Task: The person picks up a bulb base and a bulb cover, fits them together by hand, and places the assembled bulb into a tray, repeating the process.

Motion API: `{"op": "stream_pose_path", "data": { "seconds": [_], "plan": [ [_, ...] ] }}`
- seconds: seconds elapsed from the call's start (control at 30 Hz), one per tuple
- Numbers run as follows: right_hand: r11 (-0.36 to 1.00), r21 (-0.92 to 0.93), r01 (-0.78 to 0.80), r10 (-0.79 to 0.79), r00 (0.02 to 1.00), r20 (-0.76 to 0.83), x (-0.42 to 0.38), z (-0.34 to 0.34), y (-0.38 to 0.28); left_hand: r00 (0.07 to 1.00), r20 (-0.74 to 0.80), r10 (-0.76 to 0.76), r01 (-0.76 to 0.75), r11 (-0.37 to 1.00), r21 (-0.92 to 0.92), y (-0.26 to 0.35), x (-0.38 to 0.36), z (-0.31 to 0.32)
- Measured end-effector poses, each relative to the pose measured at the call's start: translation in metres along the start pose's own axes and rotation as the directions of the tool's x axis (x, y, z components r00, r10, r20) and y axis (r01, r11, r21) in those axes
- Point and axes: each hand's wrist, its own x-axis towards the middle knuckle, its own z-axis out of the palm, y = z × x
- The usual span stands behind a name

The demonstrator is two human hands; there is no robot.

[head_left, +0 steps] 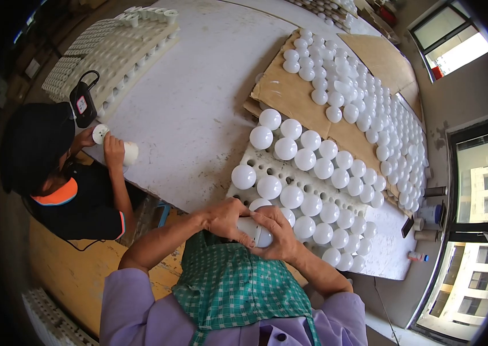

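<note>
Close to my apron, both hands hold a white LED bulb [254, 232]. My left hand [226, 220] grips its body from the left, thumb pressed on the side. From the right, the fingers of my right hand [280, 233] curl around the rounded end. Parts of the bulb are hidden by my fingers. Just beyond my hands, rows of round white bulbs [291, 196] stand in a pale tray with holes [261, 163].
Behind the tray, many white domes [365, 106] cover brown cardboard [290, 92]. At left, a co-worker [53, 167] holds a white part [101, 134] beside a white cylinder [130, 154]. Stacked trays of white parts [134, 63] stand at the far left of the table [198, 75].
</note>
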Motion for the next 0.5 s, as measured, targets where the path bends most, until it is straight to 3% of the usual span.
{"op": "stream_pose_path", "data": {
  "seconds": [0.07, 0.23, 0.37, 0.43, 0.47, 0.5],
  "plan": [
    [0.999, 0.034, -0.003, 0.004, 0.999, -0.041, -0.006, 0.001, 0.000, 0.999, 0.011, 0.050, -0.050, 0.998, -0.033, 0.004, 0.002, 0.002],
    [0.997, 0.071, -0.035, 0.040, 0.997, -0.070, -0.004, 0.001, 0.001, 0.988, 0.102, -0.116, 0.131, 0.979, -0.157, 0.025, 0.003, -0.004],
    [0.989, 0.113, -0.100, 0.102, 0.995, -0.016, 0.006, 0.001, 0.006, 0.989, 0.050, -0.137, 0.145, 0.962, -0.230, 0.015, 0.003, -0.004],
    [0.974, 0.156, -0.166, 0.174, 0.984, -0.033, 0.008, 0.003, 0.019, 0.941, 0.151, -0.304, 0.339, 0.864, -0.374, -0.002, 0.004, -0.010],
    [0.951, 0.196, -0.239, 0.253, 0.967, -0.045, 0.009, 0.001, 0.024, 0.941, 0.144, -0.306, 0.338, 0.863, -0.376, -0.003, 0.001, -0.015],
    [0.959, 0.111, -0.259, 0.266, 0.963, -0.050, 0.014, -0.008, 0.025, 0.962, 0.022, -0.271, 0.256, 0.880, -0.401, -0.004, -0.004, -0.021]
  ]
}}
